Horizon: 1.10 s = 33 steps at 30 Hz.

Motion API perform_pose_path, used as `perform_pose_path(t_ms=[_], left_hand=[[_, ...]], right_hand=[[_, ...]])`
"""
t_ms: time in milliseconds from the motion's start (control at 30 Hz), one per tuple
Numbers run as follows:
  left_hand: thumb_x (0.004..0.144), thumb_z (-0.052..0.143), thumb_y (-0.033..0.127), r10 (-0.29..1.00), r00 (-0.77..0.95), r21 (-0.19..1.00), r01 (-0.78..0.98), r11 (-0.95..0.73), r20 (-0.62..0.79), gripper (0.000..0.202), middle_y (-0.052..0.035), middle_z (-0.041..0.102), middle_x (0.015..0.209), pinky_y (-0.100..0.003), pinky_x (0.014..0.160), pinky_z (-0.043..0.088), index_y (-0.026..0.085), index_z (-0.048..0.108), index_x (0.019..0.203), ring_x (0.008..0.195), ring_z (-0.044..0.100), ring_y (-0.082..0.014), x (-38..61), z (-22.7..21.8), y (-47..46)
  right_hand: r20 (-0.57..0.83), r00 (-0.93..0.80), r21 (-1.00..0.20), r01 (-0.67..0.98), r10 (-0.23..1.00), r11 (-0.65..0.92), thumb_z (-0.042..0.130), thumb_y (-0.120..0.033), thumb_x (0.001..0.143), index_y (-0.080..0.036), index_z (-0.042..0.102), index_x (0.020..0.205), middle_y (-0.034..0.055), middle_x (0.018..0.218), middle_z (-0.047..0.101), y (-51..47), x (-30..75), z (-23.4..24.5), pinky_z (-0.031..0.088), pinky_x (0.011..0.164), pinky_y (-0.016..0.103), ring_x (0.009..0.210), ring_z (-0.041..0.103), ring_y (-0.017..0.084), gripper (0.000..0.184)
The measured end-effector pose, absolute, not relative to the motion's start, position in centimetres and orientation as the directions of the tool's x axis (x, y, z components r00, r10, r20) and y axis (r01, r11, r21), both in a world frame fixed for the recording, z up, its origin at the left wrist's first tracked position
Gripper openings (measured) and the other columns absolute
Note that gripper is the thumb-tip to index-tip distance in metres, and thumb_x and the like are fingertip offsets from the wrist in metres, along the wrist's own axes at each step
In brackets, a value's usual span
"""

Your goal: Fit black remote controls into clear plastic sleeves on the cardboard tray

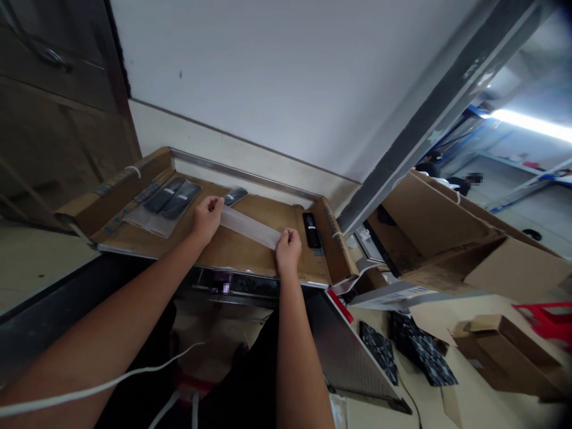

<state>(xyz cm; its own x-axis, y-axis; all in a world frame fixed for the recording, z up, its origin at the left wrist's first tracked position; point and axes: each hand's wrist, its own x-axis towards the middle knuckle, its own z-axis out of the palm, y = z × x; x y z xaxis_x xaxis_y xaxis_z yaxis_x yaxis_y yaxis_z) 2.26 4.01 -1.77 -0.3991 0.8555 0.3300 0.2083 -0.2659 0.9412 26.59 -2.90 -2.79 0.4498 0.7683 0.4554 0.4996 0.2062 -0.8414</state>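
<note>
My left hand [206, 218] and my right hand [288, 250] both pinch the ends of a long clear plastic sleeve [250, 227], stretched between them above a flattened cardboard sheet [232, 247]. A dark remote control [235, 196] pokes out just beyond my left hand, at the sleeve's far end. Two bagged remotes [172, 199] lie at the left of the cardboard. Another black remote [311, 230] lies unbagged to the right of my right hand.
The cardboard rests on a metal-edged bench against a white wall. Open cardboard boxes [451, 238] stand at the right, with patterned dark packets [420, 348] on the table below them. A white cable [111, 381] crosses my lap. A person sits far off at the right.
</note>
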Motion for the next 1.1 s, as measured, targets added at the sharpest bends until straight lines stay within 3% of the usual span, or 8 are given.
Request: perform_pose_path(t_ms=[133, 233, 433, 767, 1100], left_hand=[[0.086, 0.065, 0.033, 0.901, -0.295, 0.946, 0.158, -0.283, 0.319, 0.028, 0.0005, 0.063, 0.073, -0.027, 0.062, 0.045, 0.023, 0.065, 0.111, 0.068, 0.061, -0.0184, 2.6, -1.1, 3.4], [0.085, 0.061, 0.026, 0.919, -0.247, 0.95, 0.134, -0.282, 0.308, 0.019, -0.0009, 0.066, 0.075, -0.027, 0.065, 0.047, 0.022, 0.061, 0.104, 0.07, 0.064, -0.0188, 2.7, -0.8, 3.1], [0.085, 0.061, 0.027, 0.904, -0.282, 0.947, 0.119, -0.299, 0.321, 0.014, -0.001, 0.066, 0.076, -0.026, 0.064, 0.046, 0.022, 0.059, 0.098, 0.072, 0.065, -0.0188, 2.6, -1.2, 3.4], [0.082, 0.067, 0.036, 0.882, -0.378, 0.959, 0.118, -0.256, 0.282, 0.019, -0.001, 0.064, 0.073, -0.028, 0.06, 0.044, 0.022, 0.061, 0.093, 0.067, 0.062, -0.0191, 2.4, -1.7, 3.9], [0.083, 0.067, 0.045, 0.877, -0.392, 0.958, 0.184, -0.221, 0.278, 0.022, -0.0019, 0.063, 0.073, -0.031, 0.062, 0.043, 0.023, 0.063, 0.081, 0.068, 0.059, -0.0206, 2.3, -1.6, 3.9]], right_hand=[[0.428, 0.453, -0.866, 0.452, 0.782, 0.212, 0.048, -0.035, 0.093, -0.017, 0.064, 0.094, 0.0059, 0.09, 0.067, -2.8, 27.4, -2.8, 0.044, 0.082, 0.03, 0.087, 0.061, 0.023, 0.025], [0.39, 0.463, -0.888, 0.419, 0.796, 0.191, 0.051, -0.034, 0.092, -0.016, 0.065, 0.095, 0.0037, 0.085, 0.065, -2.8, 27.9, -2.6, 0.045, 0.079, 0.029, 0.082, 0.059, 0.022, 0.022], [0.352, 0.493, -0.911, 0.377, 0.796, 0.169, 0.056, -0.034, 0.093, -0.016, 0.066, 0.093, 0.0019, 0.079, 0.063, -3.0, 28.1, -2.5, 0.045, 0.076, 0.028, 0.078, 0.058, 0.021, 0.02], [0.312, 0.543, -0.943, 0.279, 0.779, 0.183, 0.056, -0.037, 0.092, -0.014, 0.066, 0.096, 0.0009, 0.074, 0.061, -2.8, 28.2, -3.1, 0.044, 0.067, 0.027, 0.068, 0.055, 0.019, 0.025], [0.319, 0.553, -0.942, 0.273, 0.77, 0.194, 0.055, -0.039, 0.089, -0.015, 0.065, 0.094, 0.0021, 0.079, 0.062, -2.7, 28.0, -3.3, 0.044, 0.068, 0.026, 0.072, 0.056, 0.019, 0.027]])
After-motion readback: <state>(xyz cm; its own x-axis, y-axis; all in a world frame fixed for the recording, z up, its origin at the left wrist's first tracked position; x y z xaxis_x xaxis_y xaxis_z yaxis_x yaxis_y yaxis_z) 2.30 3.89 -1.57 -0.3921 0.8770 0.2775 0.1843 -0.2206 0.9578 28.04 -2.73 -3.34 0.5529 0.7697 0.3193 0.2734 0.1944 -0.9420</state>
